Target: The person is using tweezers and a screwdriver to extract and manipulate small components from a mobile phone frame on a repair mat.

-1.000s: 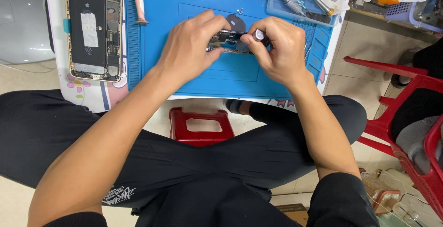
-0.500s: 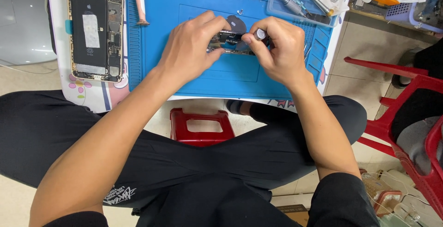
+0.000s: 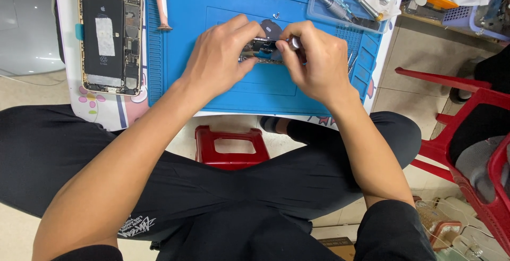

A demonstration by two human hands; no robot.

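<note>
Both hands pinched on small circuit board (image 3: 261, 50), left hand (image 3: 220, 59) and right hand (image 3: 317, 62), mid-mat near blue mat (image 3: 212, 88) far edge; opened phone (image 3: 110, 32) beyond mat's left edge.

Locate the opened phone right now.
In the head view, the opened phone lies face-open at the upper left of the table, just left of the blue mat, apart from the left hand.

The work mat (image 3: 223, 88) is matt blue, rubbery-looking, ribbed along its edges. The opened phone (image 3: 110, 33) shows a matt black battery inside a metal frame. The clear tray (image 3: 355, 22) is glossy plastic holding shiny metal tools. The small part (image 3: 261, 50) between the hands seems metallic, though mostly hidden.
</note>
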